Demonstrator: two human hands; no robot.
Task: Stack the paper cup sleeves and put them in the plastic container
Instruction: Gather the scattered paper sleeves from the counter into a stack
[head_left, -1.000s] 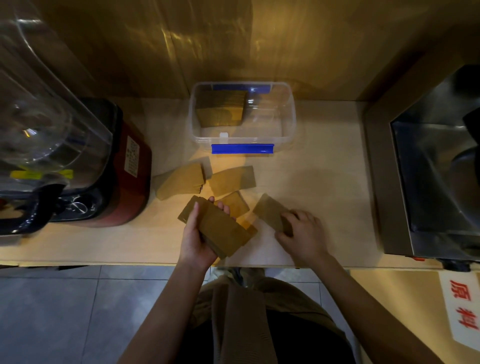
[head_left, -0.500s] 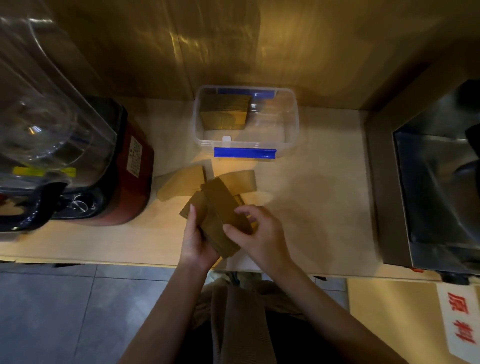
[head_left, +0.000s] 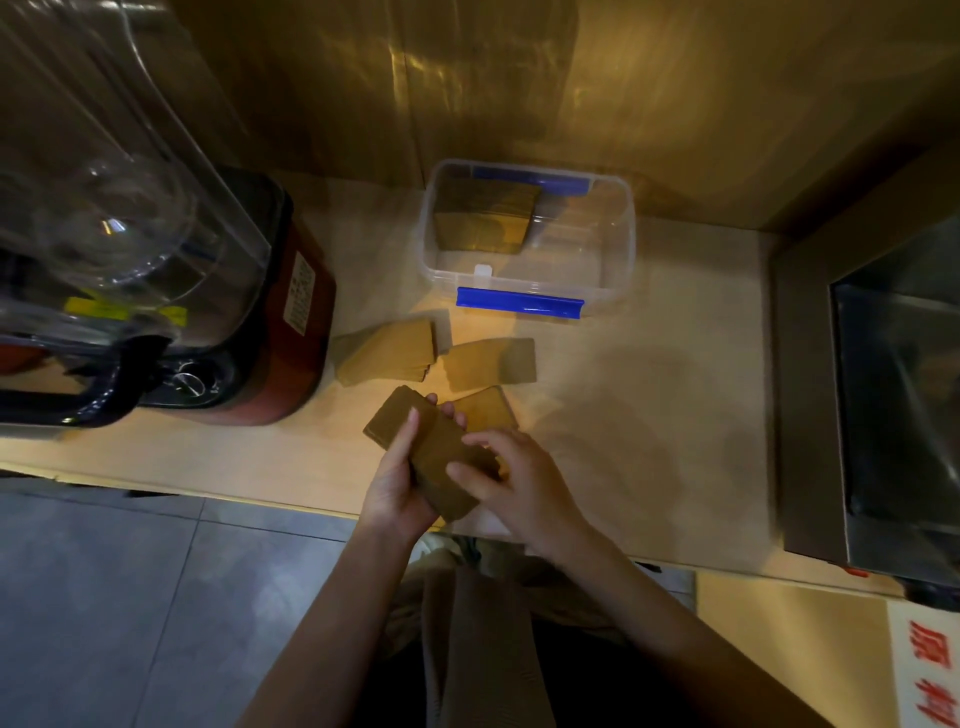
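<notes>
On the pale wooden bench (head_left: 649, 415), the clear rectangular plastic container (head_left: 621, 249) with blue clips sits straight ahead of me, a batch of sleeves already in its left end. My left hand (head_left: 397, 483) is clamped around a stack of brown paper cup sleeves (head_left: 436, 457), long axis slanting away to the left, while my right hand (head_left: 519, 483) presses its near end. Three loose brown sleeves (head_left: 488, 364) lie between hands and container.
</notes>
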